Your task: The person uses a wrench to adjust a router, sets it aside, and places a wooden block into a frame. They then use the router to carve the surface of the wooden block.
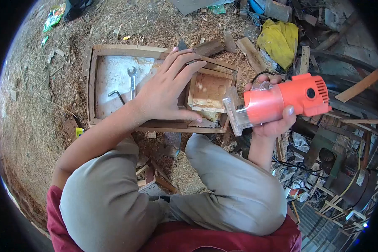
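Note:
My right hand (275, 126) is wrapped around an orange trim router (300, 98), held tilted on its side with its clear base facing left. Below and in front of me lies a shallow wooden tray (126, 51) with a pale bottom. Over its middle hovers or rests my left hand (166, 90), fingers spread and thumb apart, holding nothing. An open-end wrench (132, 80) and a black hex key (118, 96) lie in the tray's left part. Close to my left fingertips is a small wooden frame (191, 94) in the right part. The router's bit cannot be made out.
Wood shavings (59, 109) cover the ground. Wood offcuts (252, 54) and a yellow cloth (279, 42) lie beyond the tray at right. Scrap, cables and a dark machine (327, 155) crowd the right side. My bent knees flank the near side.

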Demonstrator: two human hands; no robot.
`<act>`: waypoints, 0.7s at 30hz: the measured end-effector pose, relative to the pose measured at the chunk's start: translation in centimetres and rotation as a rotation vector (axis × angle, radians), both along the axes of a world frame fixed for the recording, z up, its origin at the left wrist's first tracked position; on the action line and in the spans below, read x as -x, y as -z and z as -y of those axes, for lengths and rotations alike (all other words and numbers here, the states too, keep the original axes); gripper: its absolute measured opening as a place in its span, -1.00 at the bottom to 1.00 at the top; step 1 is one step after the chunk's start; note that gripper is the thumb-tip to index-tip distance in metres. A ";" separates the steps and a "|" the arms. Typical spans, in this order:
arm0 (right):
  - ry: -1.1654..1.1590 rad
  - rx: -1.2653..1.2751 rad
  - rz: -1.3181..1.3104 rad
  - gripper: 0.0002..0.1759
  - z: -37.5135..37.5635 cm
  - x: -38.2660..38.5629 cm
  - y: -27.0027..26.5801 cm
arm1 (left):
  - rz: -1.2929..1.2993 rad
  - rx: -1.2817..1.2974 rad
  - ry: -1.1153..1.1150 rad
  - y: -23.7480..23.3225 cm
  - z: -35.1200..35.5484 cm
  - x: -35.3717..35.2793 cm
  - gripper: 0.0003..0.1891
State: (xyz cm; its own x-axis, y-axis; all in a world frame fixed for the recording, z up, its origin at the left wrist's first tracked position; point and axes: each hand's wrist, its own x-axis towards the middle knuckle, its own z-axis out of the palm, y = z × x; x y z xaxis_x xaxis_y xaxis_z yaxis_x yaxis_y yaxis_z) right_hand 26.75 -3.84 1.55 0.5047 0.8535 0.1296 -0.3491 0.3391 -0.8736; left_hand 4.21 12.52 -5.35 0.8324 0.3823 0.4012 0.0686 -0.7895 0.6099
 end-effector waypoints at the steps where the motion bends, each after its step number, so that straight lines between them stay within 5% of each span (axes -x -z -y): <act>1: 0.028 0.044 0.006 -0.18 0.1 -0.1 -0.2 | -0.005 0.006 0.000 -0.1 -0.1 0.0 0.31; 10: 0.278 0.087 -0.179 -0.17 -0.2 0.2 -0.5 | -0.045 -0.006 0.012 -0.8 -0.1 -0.3 0.26; 21: 0.164 0.274 0.015 -0.13 1.3 -1.3 -0.9 | -0.040 0.009 0.001 -1.0 0.0 -0.5 0.28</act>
